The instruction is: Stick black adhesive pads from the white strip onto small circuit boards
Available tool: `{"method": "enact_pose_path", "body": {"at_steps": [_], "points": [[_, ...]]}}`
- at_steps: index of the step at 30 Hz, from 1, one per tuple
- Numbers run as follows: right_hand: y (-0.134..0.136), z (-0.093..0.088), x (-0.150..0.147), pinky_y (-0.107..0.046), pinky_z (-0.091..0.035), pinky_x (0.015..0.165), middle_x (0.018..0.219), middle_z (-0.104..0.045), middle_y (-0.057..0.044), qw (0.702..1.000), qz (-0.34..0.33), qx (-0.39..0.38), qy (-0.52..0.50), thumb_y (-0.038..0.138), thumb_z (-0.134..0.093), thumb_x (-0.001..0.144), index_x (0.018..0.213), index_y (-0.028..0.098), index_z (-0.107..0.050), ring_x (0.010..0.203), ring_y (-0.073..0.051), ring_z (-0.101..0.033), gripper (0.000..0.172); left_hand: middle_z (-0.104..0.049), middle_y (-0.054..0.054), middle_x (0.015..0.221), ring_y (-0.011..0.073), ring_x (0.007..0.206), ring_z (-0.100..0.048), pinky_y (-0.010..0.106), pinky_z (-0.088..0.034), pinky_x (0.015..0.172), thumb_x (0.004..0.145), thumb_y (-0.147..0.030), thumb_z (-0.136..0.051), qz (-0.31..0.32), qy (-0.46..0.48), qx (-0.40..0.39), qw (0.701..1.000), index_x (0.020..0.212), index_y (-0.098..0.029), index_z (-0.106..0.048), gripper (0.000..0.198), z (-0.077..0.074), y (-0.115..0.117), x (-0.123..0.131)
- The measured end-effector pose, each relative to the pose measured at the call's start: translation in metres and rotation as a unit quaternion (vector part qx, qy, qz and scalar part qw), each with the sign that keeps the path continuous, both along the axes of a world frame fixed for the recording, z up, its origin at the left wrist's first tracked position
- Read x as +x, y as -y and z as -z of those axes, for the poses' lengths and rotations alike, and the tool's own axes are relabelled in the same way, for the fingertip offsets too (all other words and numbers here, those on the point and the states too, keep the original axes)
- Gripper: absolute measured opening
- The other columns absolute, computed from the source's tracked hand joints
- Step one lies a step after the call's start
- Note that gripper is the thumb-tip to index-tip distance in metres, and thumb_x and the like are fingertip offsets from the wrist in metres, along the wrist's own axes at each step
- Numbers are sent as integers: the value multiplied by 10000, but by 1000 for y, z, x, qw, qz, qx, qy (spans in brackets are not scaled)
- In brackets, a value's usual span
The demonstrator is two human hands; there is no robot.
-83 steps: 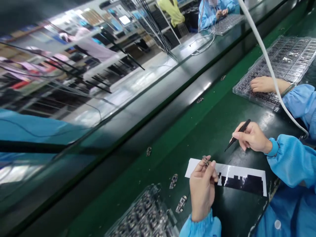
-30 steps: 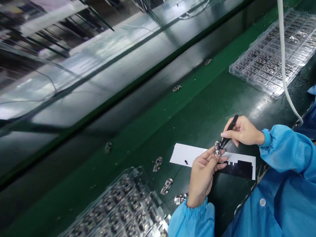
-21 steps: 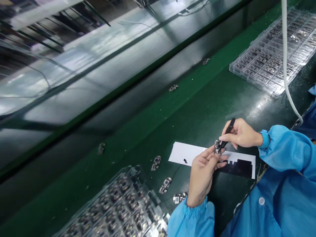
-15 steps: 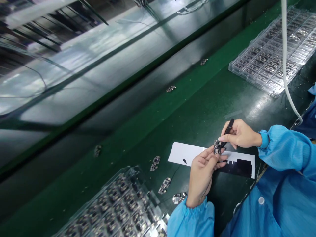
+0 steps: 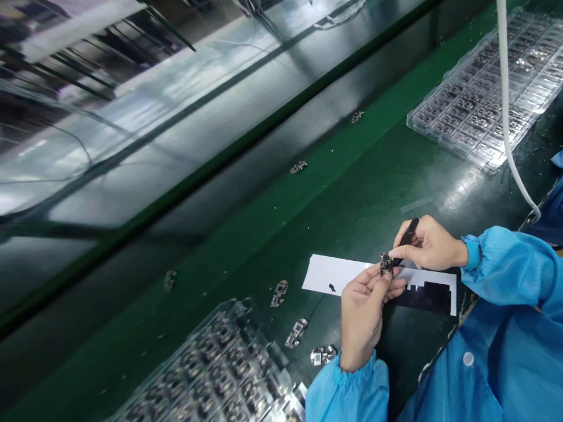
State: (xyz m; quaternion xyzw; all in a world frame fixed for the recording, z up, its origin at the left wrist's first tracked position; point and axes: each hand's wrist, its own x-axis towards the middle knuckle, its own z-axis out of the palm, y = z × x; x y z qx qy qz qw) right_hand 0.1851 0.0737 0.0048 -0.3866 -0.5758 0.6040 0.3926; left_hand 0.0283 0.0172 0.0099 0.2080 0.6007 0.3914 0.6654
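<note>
A small circuit board is pinched between the thumb and fingers of my left hand. My right hand is closed around black tweezers, whose lower end reaches the board; the tips are too small to make out. Beneath both hands lies a white backing sheet with black sticker material on its right part. One small black piece sits apart on the sheet, left of my left hand.
Loose circuit boards are scattered on the green bench. A clear tray of boards stands at the front left, another tray at the back right. A white cable hangs at the right. Behind runs a metallic ledge.
The view has shifted slightly. The tweezers and my right hand sit a touch lower against the board, which appears tilted a little differently. Both hands keep their hold.
</note>
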Motion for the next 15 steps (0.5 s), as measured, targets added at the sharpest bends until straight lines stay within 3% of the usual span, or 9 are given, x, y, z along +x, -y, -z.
{"method": "enact_pose_path", "body": {"at_steps": [6, 11, 15], "points": [[2, -1, 2, -166, -372, 379, 516, -579, 8, 991, 27, 124, 30, 258, -653, 751, 686, 119, -598, 407, -54, -474, 164, -727, 57, 711, 131, 578, -679, 186, -558, 568, 567, -280, -824, -17, 21, 4, 1000, 841, -93, -667, 367, -1, 0, -1], [2, -3, 3, -173, -371, 357, 520, -568, 8, 990, 82, 110, 18, 262, -647, 764, 716, 119, -614, 394, -64, -485, 154, -734, 70, 781, 128, 590, -680, 187, -560, 577, 571, -283, -827, -23, 21, 1, 1000, 859, -87, -668, 383, 1, 0, -2], [-4, -5, 8, -191, -389, 369, 556, -587, -16, 985, 130, 107, 34, 277, -658, 756, 716, 116, -628, 410, -74, -501, 169, -735, 77, 815, 133, 615, -685, 197, -565, 593, 603, -262, -813, -40, 17, 3, 999, 882, -92, -665, 359, -7, 1, -6]]}}
